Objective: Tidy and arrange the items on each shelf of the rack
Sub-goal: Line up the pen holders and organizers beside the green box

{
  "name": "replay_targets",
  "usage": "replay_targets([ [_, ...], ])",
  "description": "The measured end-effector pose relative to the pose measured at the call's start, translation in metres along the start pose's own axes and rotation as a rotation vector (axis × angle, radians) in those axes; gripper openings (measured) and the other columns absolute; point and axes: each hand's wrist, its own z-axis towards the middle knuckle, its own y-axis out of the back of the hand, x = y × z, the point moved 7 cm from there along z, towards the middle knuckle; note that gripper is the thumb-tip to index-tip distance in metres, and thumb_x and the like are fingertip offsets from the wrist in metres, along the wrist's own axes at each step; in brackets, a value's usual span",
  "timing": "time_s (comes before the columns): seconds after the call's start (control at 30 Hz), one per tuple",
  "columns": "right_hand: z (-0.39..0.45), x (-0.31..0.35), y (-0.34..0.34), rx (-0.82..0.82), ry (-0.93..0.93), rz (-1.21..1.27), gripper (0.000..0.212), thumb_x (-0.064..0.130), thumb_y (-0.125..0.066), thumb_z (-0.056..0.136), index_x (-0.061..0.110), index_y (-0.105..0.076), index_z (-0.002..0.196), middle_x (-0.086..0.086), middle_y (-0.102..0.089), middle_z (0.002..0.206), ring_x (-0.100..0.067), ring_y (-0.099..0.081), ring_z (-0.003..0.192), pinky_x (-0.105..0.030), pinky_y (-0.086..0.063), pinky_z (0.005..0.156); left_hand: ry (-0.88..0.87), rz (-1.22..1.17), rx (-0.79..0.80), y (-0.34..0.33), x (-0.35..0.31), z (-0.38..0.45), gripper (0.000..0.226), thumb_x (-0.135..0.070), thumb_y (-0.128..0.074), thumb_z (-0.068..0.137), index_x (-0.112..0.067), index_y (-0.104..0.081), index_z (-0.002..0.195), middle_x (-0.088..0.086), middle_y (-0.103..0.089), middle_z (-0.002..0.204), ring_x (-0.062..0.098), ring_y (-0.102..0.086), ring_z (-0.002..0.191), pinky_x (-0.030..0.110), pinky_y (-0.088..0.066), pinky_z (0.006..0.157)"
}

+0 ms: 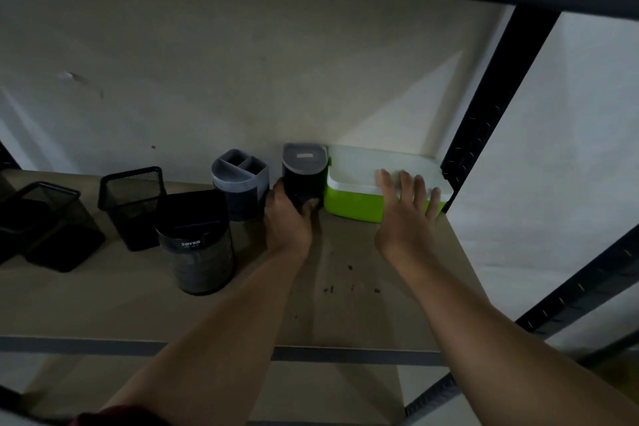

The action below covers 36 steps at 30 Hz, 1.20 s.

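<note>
My left hand [288, 218] grips the base of a black holder with a grey top [304, 169], which stands upright against the back wall. Touching its right side is a green box with a white lid [356, 201] in the shelf's back right corner. My right hand [408, 207] lies flat on that box's front right part with its fingers spread. Left of the black holder stands a grey divided pen holder [242, 183].
A round black mesh holder marked JOYKO [197, 245] stands nearer the shelf front. Two square black mesh cups [133, 204] [48, 225] stand further left. The wooden shelf board [345, 287] has dark specks. A black rack post [491, 104] rises at the right.
</note>
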Motion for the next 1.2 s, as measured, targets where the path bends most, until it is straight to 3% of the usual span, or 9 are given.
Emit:
replay_targets([
  [0.37,-0.001,0.005,0.006,0.066,-0.021,-0.035,0.116,-0.004,-0.067,0.074,0.03,0.002,0.161,-0.011,-0.003,0.168,-0.037,0.006,0.156,-0.058,0.005,0.124,0.063,0.046,0.085,0.003,-0.003,-0.004,0.081,-0.031,-0.081,0.084,-0.006,-0.04,0.149,0.015,-0.051,0.145,0.034,-0.046,0.135,0.046,-0.043,0.108],
  [0.47,-0.009,0.017,0.019,-0.023,-0.006,0.026,0.113,-0.007,-0.068,0.07,0.028,-0.009,0.16,-0.011,-0.013,0.165,-0.037,-0.005,0.155,-0.056,-0.004,0.125,0.08,0.009,0.169,0.014,-0.005,-0.035,0.081,-0.031,-0.078,0.086,-0.012,-0.034,0.151,0.01,-0.048,0.148,0.031,-0.045,0.136,0.046,-0.042,0.109],
  [0.6,-0.032,0.051,0.035,-0.215,0.12,0.196,0.085,0.001,-0.072,0.063,0.02,-0.046,0.141,-0.011,-0.045,0.139,-0.037,-0.044,0.128,-0.05,-0.037,0.104,-0.237,-0.001,0.111,0.073,-0.046,-0.091,0.054,-0.022,-0.069,0.091,-0.023,-0.05,0.141,-0.003,-0.057,0.136,0.017,-0.057,0.122,0.036,-0.05,0.101],
  [0.67,-0.043,0.073,0.029,-0.19,0.182,0.313,0.072,0.006,-0.072,0.062,0.018,-0.054,0.13,-0.01,-0.05,0.129,-0.036,-0.052,0.114,-0.045,-0.043,0.092,-0.428,-0.009,0.02,0.116,-0.068,-0.106,0.039,-0.016,-0.068,0.09,-0.019,-0.06,0.129,-0.002,-0.06,0.124,0.018,-0.061,0.11,0.037,-0.054,0.09],
  [0.77,-0.059,0.101,0.002,-0.037,0.179,0.497,0.062,0.008,-0.072,0.067,0.019,-0.058,0.127,-0.008,-0.055,0.126,-0.034,-0.057,0.111,-0.043,-0.05,0.093,-0.583,0.098,-0.148,0.172,-0.08,-0.105,0.036,-0.013,-0.071,0.084,-0.013,-0.064,0.119,0.003,-0.06,0.117,0.02,-0.057,0.107,0.036,-0.048,0.093],
  [0.9,-0.074,0.129,-0.028,0.119,0.16,0.439,0.04,0.023,-0.059,0.092,0.025,-0.058,0.132,-0.003,-0.058,0.131,-0.028,-0.056,0.117,-0.042,-0.043,0.102,-0.415,0.406,-0.127,0.201,-0.068,-0.058,0.054,-0.041,-0.07,0.081,-0.024,-0.054,0.13,0.003,-0.05,0.133,0.025,-0.048,0.123,0.04,-0.038,0.102],
  [1.0,-0.077,0.137,-0.029,0.098,0.155,0.392,0.033,0.02,-0.053,0.094,0.026,-0.064,0.125,-0.003,-0.059,0.126,-0.03,-0.056,0.114,-0.042,-0.04,0.099,-0.331,0.619,0.099,0.195,-0.044,-0.032,0.079,-0.059,-0.071,0.073,-0.029,-0.041,0.139,0.004,-0.043,0.141,0.031,-0.043,0.13,0.049,-0.037,0.105],
  [1.07,-0.077,0.14,-0.031,0.108,0.143,0.38,0.038,0.015,-0.056,0.09,0.028,-0.065,0.124,-0.004,-0.059,0.127,-0.03,-0.055,0.116,-0.042,-0.04,0.099,-0.328,0.528,0.206,0.192,-0.028,-0.031,0.085,-0.052,-0.081,0.069,-0.027,-0.039,0.138,0.004,-0.038,0.138,0.031,-0.043,0.128,0.049,-0.043,0.104],
  [1.2,-0.077,0.142,-0.029,0.084,0.125,0.357,0.044,0.009,-0.057,0.086,0.027,-0.062,0.125,-0.004,-0.06,0.126,-0.031,-0.057,0.114,-0.043,-0.041,0.098,-0.323,0.182,0.093,0.208,-0.006,-0.036,0.088,-0.04,-0.093,0.062,-0.024,-0.043,0.132,-0.001,-0.031,0.135,0.015,-0.047,0.117,0.035,-0.051,0.102],
])
